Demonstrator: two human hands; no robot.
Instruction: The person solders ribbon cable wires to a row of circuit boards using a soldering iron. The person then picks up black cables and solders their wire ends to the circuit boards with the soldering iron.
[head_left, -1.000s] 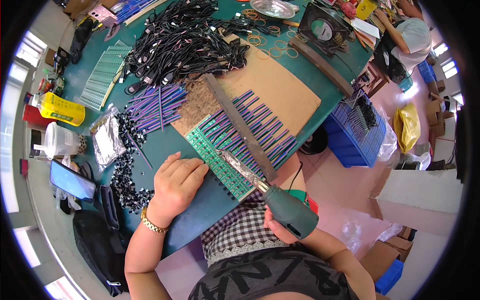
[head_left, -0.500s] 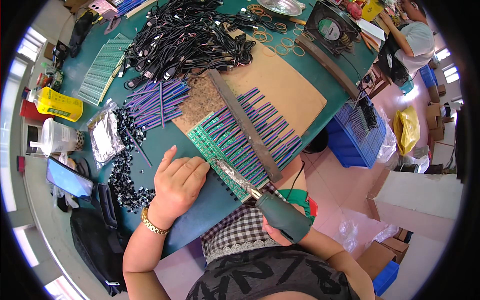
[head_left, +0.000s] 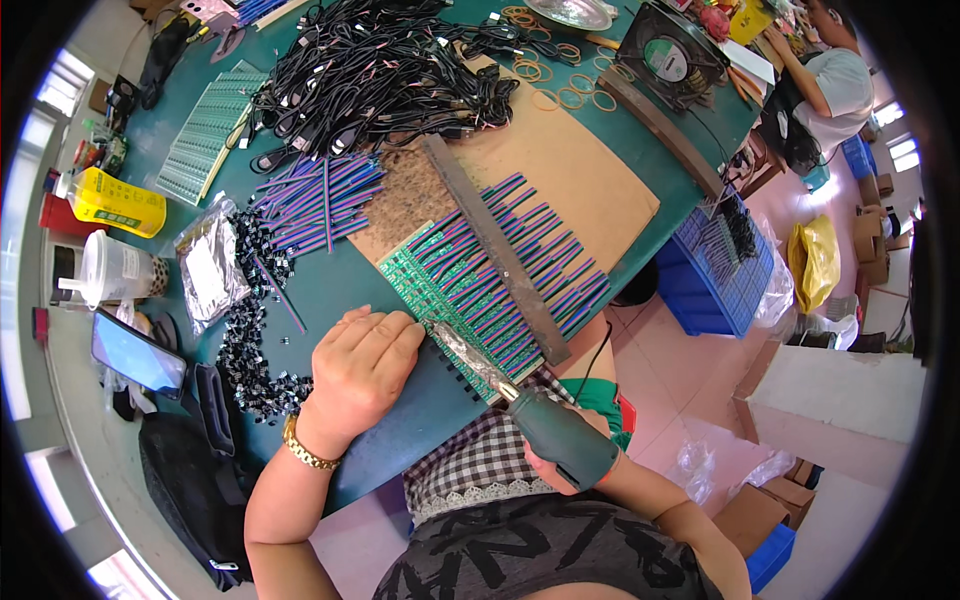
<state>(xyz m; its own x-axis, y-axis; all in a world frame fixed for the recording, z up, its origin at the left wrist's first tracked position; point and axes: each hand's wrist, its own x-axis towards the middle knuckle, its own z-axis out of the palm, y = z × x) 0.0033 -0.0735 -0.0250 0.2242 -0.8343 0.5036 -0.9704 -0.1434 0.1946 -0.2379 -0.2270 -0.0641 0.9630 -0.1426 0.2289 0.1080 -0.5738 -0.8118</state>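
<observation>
My right hand [head_left: 545,468] grips the dark green handle of a soldering iron [head_left: 565,435]. Its long, crusted metal barrel slants over the green circuit board panel [head_left: 400,270], the tip near the panel's left edge beside my left fingertips. Curled and pressed together, the fingers of my left hand [head_left: 365,365] rest at that edge; whatever they pinch is hidden. Rows of dark ribbon wires [head_left: 535,235] in purple, blue and black stretch from the panel to the right. Across these wires lies a rusty metal bar [head_left: 495,250]. Small black connectors [head_left: 465,378] line the panel's lower left edge.
Loose black connectors [head_left: 245,370] are heaped left of my hand, below a bundle of ribbon wires [head_left: 310,200]. Black cables [head_left: 370,80] pile up at the back. A fan [head_left: 665,60] stands far right, a blue crate [head_left: 710,265] beside the table; another person [head_left: 835,85] sits beyond.
My left hand's raised outer finger has folded down, and the fingers are now bunched together. The iron has shifted only slightly, its tip still at the panel's left edge.
</observation>
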